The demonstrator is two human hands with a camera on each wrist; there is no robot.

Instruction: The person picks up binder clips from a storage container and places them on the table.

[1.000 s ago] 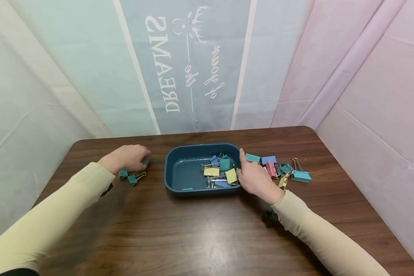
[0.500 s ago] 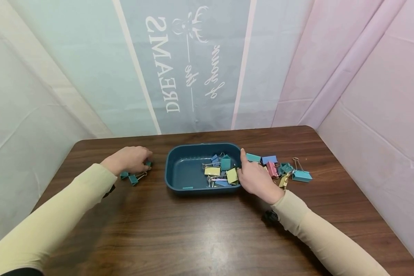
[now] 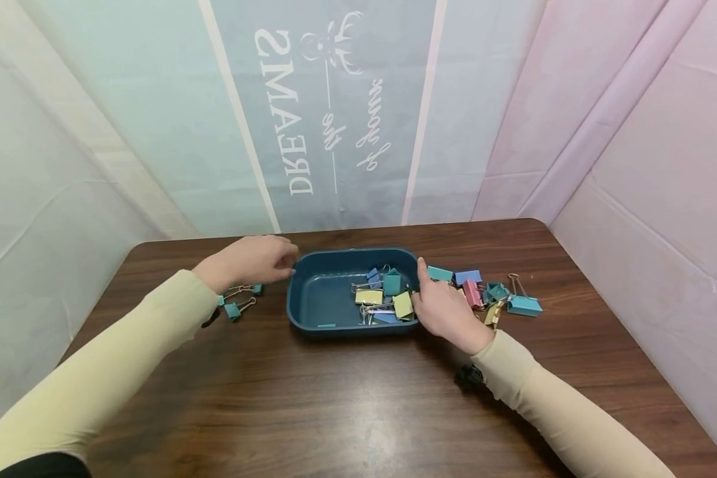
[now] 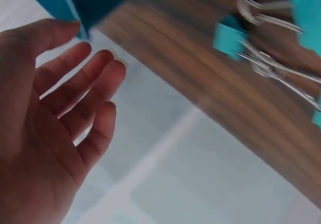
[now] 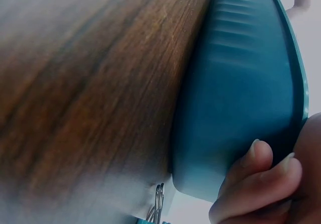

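A dark teal plastic bin [image 3: 322,332] stands on the table with several binder clips [image 3: 368,297] in its right half. My left hand [image 3: 253,260] is at the bin's left end, fingers loosely bent; in the left wrist view its palm holds nothing, and its thumb [image 4: 60,33] is close to or touching the bin [image 4: 103,5]. A few small teal binder clips [image 3: 233,311] lie on the table below that hand. At the right end, my right hand [image 3: 445,309] grips the bin's rim; in the right wrist view its curled fingers [image 5: 258,184] lie against the outer wall.
Several binder clips in teal, blue, pink and yellow lie in a loose heap right of the bin, including a large teal binder clip [image 3: 524,305]. The brown wooden table [image 3: 311,405] extends in front. A printed cloth [image 3: 340,133] hangs behind the table's back edge.
My left hand has lifted from the small teal clips and moved right to the bin's left end, uncovering a clip. My right hand has stayed at the bin's right end.
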